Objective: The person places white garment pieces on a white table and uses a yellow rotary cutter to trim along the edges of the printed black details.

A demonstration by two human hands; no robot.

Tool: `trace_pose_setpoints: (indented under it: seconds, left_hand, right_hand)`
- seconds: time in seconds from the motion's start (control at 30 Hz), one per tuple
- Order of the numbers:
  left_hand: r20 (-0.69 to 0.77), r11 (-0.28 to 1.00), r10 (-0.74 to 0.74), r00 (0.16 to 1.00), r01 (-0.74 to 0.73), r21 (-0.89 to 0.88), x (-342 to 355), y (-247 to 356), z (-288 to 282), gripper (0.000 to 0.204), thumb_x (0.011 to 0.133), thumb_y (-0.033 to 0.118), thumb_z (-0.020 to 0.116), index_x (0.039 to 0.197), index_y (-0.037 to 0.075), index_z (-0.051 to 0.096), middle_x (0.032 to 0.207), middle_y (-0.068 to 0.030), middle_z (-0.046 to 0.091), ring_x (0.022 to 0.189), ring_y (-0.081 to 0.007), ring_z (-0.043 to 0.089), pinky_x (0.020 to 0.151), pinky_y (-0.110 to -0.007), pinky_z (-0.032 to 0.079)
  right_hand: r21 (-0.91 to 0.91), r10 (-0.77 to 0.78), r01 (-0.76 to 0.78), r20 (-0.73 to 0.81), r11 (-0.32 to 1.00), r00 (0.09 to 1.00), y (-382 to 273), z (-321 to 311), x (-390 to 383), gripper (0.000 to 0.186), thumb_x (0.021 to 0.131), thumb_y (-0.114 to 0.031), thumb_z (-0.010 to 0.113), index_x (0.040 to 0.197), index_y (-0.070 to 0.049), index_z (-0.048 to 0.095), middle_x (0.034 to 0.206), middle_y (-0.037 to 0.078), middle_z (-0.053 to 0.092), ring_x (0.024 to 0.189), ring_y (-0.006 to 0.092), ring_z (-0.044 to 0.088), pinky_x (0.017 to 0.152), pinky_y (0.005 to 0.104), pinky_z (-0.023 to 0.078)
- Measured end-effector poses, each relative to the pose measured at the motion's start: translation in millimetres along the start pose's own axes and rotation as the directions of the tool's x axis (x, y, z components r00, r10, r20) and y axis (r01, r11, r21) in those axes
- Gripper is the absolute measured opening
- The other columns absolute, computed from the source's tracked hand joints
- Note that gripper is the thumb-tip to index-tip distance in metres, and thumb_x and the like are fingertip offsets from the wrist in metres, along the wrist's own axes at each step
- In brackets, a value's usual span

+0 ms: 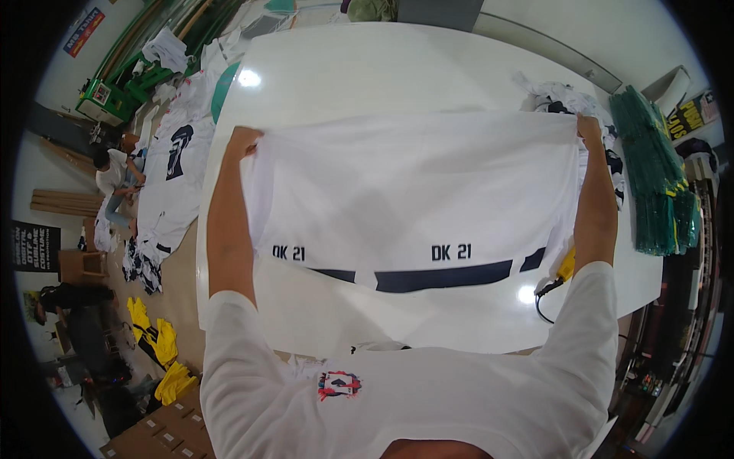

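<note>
A wide white garment [413, 183] is stretched out between my two hands over the white table [397, 69]. Small dark printed markings and navy bands run along its edge nearest me; its exact cut is not clear. My left hand [246, 141] grips the far left corner with curled fingers. At the far right corner, my right hand [588, 128] pinches the cloth, close to a heap of white and dark clothes [562, 98]. The upper edge is pulled nearly straight between the hands, while the lower part hangs loosely toward me.
A yellow tool [566, 265] with a black cord lies beneath my right arm. Green plastic-wrapped bundles [654, 168] line the table's right edge. Off to the left, another person [115, 176] sits beside spread white jerseys [180, 145]. Yellow clothes [153, 329] and cardboard boxes [164, 432] are lower left.
</note>
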State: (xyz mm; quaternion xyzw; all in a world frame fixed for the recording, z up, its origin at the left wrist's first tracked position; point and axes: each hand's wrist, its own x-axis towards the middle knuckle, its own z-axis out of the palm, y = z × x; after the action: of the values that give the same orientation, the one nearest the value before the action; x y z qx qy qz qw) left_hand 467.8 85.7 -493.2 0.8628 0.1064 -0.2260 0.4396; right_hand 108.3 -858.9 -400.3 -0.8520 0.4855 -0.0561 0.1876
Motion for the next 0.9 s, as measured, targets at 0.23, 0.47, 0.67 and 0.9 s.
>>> trace_pose_setpoints:
  seconds: [0.23,0.47,0.67,0.9]
  left_hand:
    - [-0.428,0.612,0.78,0.456,-0.699,0.371,-27.1,-19.5,103.7,0.054,0.089,0.014,0.076,0.135,-0.006,0.058,0.139,-0.0242,0.062,0.135,-0.0412,0.055,0.116,-0.045,0.042]
    - [-0.286,0.65,0.674,0.681,-0.363,0.668,-210.9,-151.6,162.9,0.043,0.098,0.025,0.069,0.133,0.001,0.063,0.141,-0.0221,0.055,0.133,-0.0377,0.05,0.113,-0.057,0.034]
    - [-0.019,0.53,0.766,0.643,-0.614,0.584,-284.6,-179.5,163.5,0.043,0.097,0.032,0.071,0.131,0.005,0.066,0.147,-0.0146,0.052,0.14,-0.0348,0.044,0.121,-0.06,0.023]
    - [-0.022,0.435,0.872,0.489,-0.753,0.493,-283.3,-185.0,159.2,0.015,0.108,0.014,0.052,0.1,0.004,0.061,0.1,-0.0123,0.062,0.1,-0.0286,0.06,0.109,-0.045,0.04]
  right_hand:
    - [0.382,-0.372,0.514,-0.388,0.768,0.843,-24.4,128.5,-103.7,0.051,0.104,-0.02,0.063,0.15,-0.003,0.053,0.123,0.02,0.07,0.104,0.028,0.067,0.091,0.0382,0.054]
    - [-0.154,-0.629,0.619,-0.027,0.77,0.777,19.1,230.3,-376.9,0.05,0.101,-0.029,0.066,0.15,-0.019,0.055,0.151,0.014,0.052,0.14,0.0353,0.049,0.113,0.0576,0.036]
    - [-0.146,-0.739,0.726,-0.075,0.672,0.67,51.6,177.5,-360.5,0.055,0.094,-0.027,0.076,0.144,-0.014,0.057,0.143,0.012,0.059,0.134,0.0345,0.054,0.111,0.0543,0.038]
    - [0.283,-0.664,0.628,0.045,0.725,0.747,50.2,161.1,-438.3,0.014,0.102,-0.014,0.066,0.1,0.0,0.062,0.093,0.012,0.065,0.088,0.0284,0.06,0.083,0.0372,0.048]
